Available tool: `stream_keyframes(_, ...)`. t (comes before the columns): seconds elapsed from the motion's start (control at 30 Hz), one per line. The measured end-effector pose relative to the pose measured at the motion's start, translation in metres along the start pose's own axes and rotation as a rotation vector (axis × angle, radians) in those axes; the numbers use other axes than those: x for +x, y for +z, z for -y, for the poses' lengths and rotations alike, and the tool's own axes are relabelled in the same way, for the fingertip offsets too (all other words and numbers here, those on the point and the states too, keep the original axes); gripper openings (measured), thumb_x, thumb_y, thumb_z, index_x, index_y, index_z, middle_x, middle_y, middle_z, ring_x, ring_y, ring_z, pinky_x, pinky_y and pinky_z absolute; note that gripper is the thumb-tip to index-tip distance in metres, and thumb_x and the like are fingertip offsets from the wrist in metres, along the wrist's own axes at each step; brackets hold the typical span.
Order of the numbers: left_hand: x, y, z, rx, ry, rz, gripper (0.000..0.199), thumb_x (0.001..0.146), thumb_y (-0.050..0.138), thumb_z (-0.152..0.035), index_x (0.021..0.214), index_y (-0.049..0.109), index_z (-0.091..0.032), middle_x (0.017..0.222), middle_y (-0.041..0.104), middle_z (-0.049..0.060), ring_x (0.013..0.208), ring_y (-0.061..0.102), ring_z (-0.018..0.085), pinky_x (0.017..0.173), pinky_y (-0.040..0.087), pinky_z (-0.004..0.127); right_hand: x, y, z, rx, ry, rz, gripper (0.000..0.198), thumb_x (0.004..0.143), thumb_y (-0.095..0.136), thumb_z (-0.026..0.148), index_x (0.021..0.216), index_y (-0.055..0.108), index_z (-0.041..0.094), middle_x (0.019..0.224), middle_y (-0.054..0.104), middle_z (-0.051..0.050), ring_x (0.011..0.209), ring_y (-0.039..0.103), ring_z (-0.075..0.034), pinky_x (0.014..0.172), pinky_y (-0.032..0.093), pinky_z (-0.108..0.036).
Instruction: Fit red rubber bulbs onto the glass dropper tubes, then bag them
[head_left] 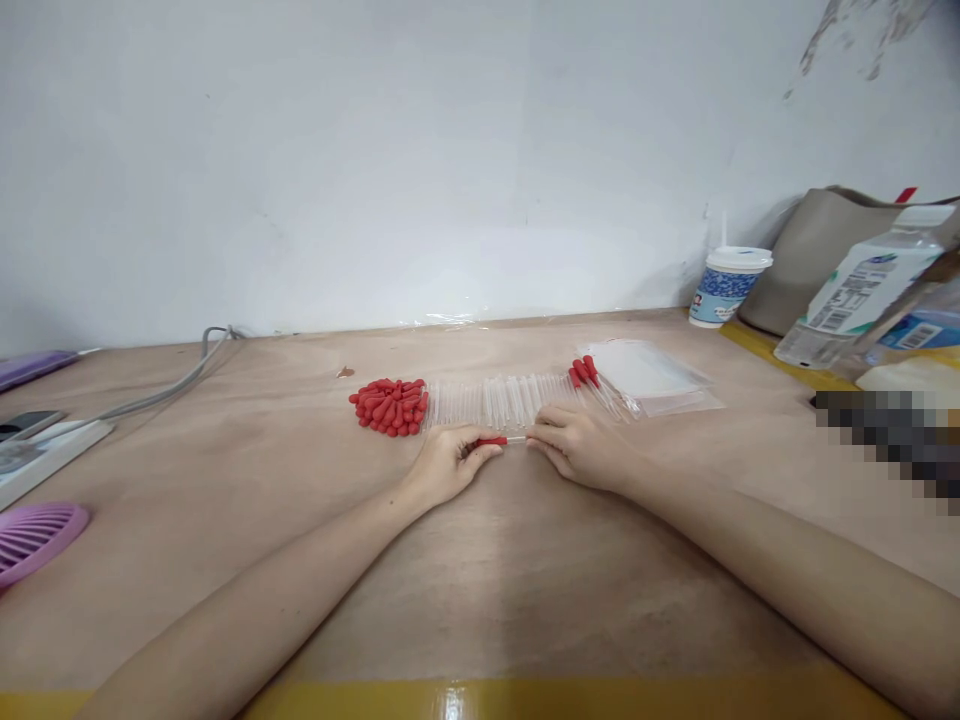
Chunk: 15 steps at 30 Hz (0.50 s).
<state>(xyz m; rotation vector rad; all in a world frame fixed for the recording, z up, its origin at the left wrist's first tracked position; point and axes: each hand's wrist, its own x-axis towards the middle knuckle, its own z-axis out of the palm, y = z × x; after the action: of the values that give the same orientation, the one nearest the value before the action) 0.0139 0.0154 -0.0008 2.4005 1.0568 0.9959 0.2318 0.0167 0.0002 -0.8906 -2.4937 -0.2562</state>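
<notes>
Between finger and thumb, my left hand [442,468] pinches a red rubber dropper bulb [493,441]. My right hand [581,448] grips a thin clear dropper tube [517,440], whose end meets the bulb's mouth; how far it goes in I cannot tell. Just beyond my left hand lies a pile of red bulbs [388,408]. A row of loose clear tubes [499,402] stretches behind both hands. Past my right hand, a few droppers with red bulbs fitted [585,373] lie beside flat clear plastic bags [652,378].
On the right stand a lidded paper cup [727,288], a grey-brown bin [787,255] and a tilted plastic bottle [855,290]. At left are a power strip [52,460] with a grey cable [169,385] and a pink fan [37,540]. Yellow tape [375,698] edges the wooden table.
</notes>
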Motion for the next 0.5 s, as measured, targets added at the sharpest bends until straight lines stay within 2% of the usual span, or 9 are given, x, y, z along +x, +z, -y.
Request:
stream_keyframes(0.4,0.0021,-0.001,-0.0008,0.093,-0.019,0.03,0.02,0.085,0.05,-0.03,0.087,0.066,-0.018,0.077,0.068,0.002,0.067,0.061,0.014,0.063,0.046,0.024,-0.0021,0.0039,-0.0007,-0.08,-0.021,0.005,0.029,0.088,0.039,0.019,0.069,0.061,0.013,0.068,0.051,-0.005,0.061,0.042,-0.012,0.058,0.032,-0.025)
stream_keyframes(0.5,0.0015,-0.0035,0.0035,0.129,0.007,0.007,0.023,0.084,0.05,-0.033,0.097,0.063,-0.019,0.081,0.066,0.003,0.071,0.059,0.015,0.067,0.046,0.026,-0.0028,0.0002,-0.0051,-0.065,0.039,0.02,0.028,0.088,0.04,0.021,0.074,0.063,0.014,0.073,0.055,-0.006,0.062,0.046,-0.013,0.058,0.032,-0.025)
